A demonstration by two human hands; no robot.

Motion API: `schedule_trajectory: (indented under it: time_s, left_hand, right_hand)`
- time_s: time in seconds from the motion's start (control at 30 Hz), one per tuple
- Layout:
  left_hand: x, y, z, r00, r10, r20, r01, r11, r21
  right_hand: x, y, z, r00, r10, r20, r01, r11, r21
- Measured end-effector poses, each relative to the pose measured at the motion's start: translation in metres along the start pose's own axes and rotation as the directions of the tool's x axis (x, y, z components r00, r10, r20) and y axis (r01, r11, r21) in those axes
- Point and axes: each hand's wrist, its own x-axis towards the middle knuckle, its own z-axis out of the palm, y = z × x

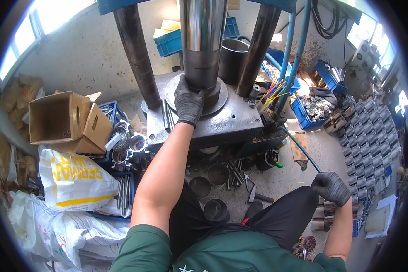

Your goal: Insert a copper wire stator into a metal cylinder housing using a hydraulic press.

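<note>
- My left grip (188,103) touches the dark cylinder (201,68); whether clasped, I can't tell.
- My right grip (332,188) holds the lever (302,151); I'd clear my left before moving it.

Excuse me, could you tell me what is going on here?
A person is working at a press. The gloved left hand is against the dark cylinder below the shiny column, while the gloved right hand holds the end of a long lever. Metal rods lie beside the left hand.
</note>
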Motion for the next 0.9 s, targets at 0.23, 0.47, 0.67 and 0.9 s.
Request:
schedule_trajectory:
  time_s: [0.23, 0.47, 0.67, 0.9]
  left_hand:
    - [0.001, -0.005, 0.001, 1.000, 0.008, 0.022, -0.007, 1.000, -0.021]
    - [-0.001, -0.003, 0.002, 0.991, 0.081, -0.103, -0.078, 0.997, 0.025]
    - [-0.001, 0.006, -0.008, 0.998, -0.041, 0.057, 0.044, 0.998, -0.054]
    - [0.000, 0.005, -0.006, 0.997, -0.060, 0.047, 0.061, 0.998, -0.026]
  right_hand:
    - [0.001, 0.002, 0.005, 0.995, -0.075, -0.059, 0.077, 0.997, 0.022]
    - [0.001, 0.000, 0.004, 0.996, -0.077, -0.038, 0.076, 0.997, -0.012]
    - [0.002, -0.004, 0.003, 0.998, -0.061, -0.035, 0.059, 0.997, -0.049]
    - [0.003, 0.002, 0.001, 0.994, -0.102, 0.044, 0.106, 0.990, -0.097]
